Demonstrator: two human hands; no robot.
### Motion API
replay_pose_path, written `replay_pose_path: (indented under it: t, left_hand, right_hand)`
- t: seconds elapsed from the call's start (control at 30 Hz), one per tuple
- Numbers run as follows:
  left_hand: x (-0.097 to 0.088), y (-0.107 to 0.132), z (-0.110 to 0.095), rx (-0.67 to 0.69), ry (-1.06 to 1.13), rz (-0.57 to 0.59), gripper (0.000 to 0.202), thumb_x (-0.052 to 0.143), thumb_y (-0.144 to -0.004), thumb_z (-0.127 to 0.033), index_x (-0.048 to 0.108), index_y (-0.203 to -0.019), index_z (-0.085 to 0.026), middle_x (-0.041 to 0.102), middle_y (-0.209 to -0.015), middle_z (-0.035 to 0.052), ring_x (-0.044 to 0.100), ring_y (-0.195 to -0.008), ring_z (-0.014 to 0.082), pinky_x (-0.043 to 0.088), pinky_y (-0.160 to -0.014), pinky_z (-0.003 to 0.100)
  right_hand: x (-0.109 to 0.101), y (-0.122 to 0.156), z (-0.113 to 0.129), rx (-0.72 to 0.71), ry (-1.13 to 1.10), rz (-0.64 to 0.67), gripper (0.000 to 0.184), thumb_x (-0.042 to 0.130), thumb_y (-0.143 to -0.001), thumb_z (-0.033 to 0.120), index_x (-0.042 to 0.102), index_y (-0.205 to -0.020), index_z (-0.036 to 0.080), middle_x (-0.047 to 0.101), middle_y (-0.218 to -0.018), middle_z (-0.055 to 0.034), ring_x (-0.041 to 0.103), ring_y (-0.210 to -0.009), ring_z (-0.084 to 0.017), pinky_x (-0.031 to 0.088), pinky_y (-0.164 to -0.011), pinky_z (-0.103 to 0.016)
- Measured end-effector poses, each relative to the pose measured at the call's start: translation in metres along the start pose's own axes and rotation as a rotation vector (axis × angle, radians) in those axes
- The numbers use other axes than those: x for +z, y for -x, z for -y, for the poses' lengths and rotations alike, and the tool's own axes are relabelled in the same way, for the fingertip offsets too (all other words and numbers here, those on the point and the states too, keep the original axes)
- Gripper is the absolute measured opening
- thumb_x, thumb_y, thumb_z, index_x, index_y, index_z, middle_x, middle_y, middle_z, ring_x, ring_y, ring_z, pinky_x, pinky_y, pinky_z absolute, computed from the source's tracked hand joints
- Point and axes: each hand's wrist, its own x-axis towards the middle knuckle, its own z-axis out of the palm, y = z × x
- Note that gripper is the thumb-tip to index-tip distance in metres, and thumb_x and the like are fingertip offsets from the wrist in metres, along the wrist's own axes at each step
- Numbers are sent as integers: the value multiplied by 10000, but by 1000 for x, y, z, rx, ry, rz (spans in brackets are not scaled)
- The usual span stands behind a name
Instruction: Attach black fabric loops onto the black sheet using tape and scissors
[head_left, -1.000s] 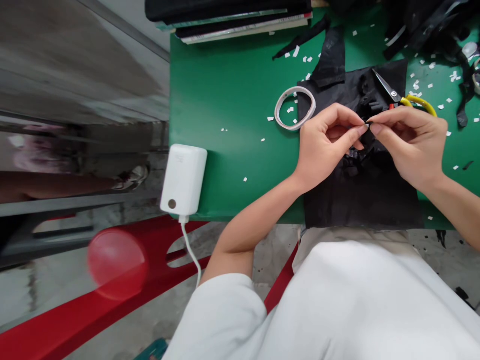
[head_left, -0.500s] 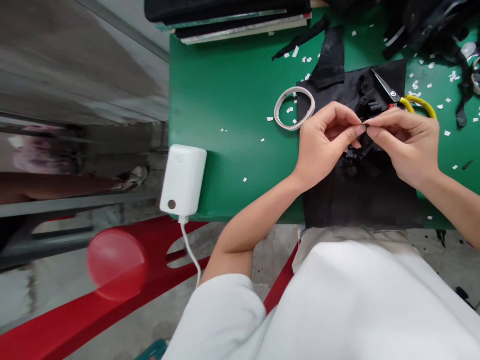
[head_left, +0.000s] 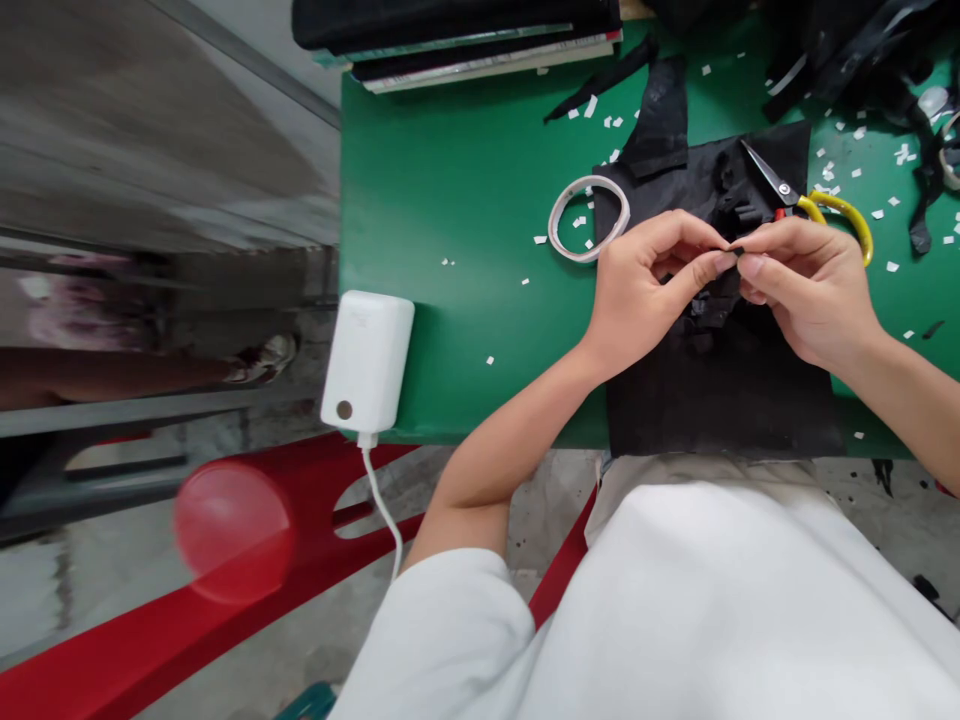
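Between the fingertips of both hands sits a small black piece (head_left: 737, 251), too small to make out further. My left hand (head_left: 651, 285) pinches it from the left, thumb against forefinger. From the right, my right hand (head_left: 814, 280) pinches at the same piece, with its fingertips almost touching the left ones. Beneath them a black sheet (head_left: 720, 390) lies on the green table, with crumpled black scraps (head_left: 739, 205) on it, partly hidden by my fingers. Scissors with yellow handles (head_left: 787, 190) lie partly open just beyond my right hand. A roll of tape (head_left: 556, 225) lies beside my left hand.
On the green table (head_left: 450, 200) a white power bank (head_left: 369, 360) with a cable stands at the left edge. Books (head_left: 487, 65) are stacked at the back, and black material (head_left: 862, 60) is heaped at the far right. White paper bits are scattered about. A red stool (head_left: 300, 500) stands below left.
My right hand has shifted slightly left and its fingers have moved around the black piece, which now shows a little more. My left hand has hardly moved.
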Motion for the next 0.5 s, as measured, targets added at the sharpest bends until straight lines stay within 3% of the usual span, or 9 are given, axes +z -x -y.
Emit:
replay_pose_path:
  t: [0.13, 0.27, 0.37, 0.5]
  left_hand:
    - [-1, 0, -3, -14, -23, -14, 366, 641, -838, -581, 635, -808, -216, 675, -769, -13, 663, -706, 100, 554, -614, 234]
    - [-1, 1, -5, 4, -76, 4, 355, 593, -887, -562, 619, -814, -216, 657, -754, -4, 642, -692, 108, 529, -617, 245]
    - [-2, 3, -6, 59, -161, 9, 312, 596, -906, -506, 620, -795, -215, 649, -725, 0, 632, -690, 123, 519, -632, 265]
    - [-2, 4, -7, 126, -248, 40, 228, 624, -910, -399, 628, -776, -214, 657, -705, -3, 616, -656, 123, 512, -646, 279]
  right_hand:
    - [2, 1, 4, -89, 53, -56, 148, 766, -787, 395, 726, -854, 269, 708, -817, 20, 675, -739, -150, 573, -646, -320]
    - [4, 3, 12, -161, 177, -119, 68, 760, -789, 292, 706, -793, 251, 673, -730, 31, 603, -632, -113, 493, -553, -268]
    - [3, 4, 14, -212, 282, -74, 119, 752, -799, 335, 667, -778, 254, 619, -685, 34, 514, -552, -105, 412, -490, -272]
    - [1, 4, 14, -280, 436, -22, 215, 666, -863, 424, 618, -739, 255, 558, -645, 26, 474, -534, -115, 389, -513, -293]
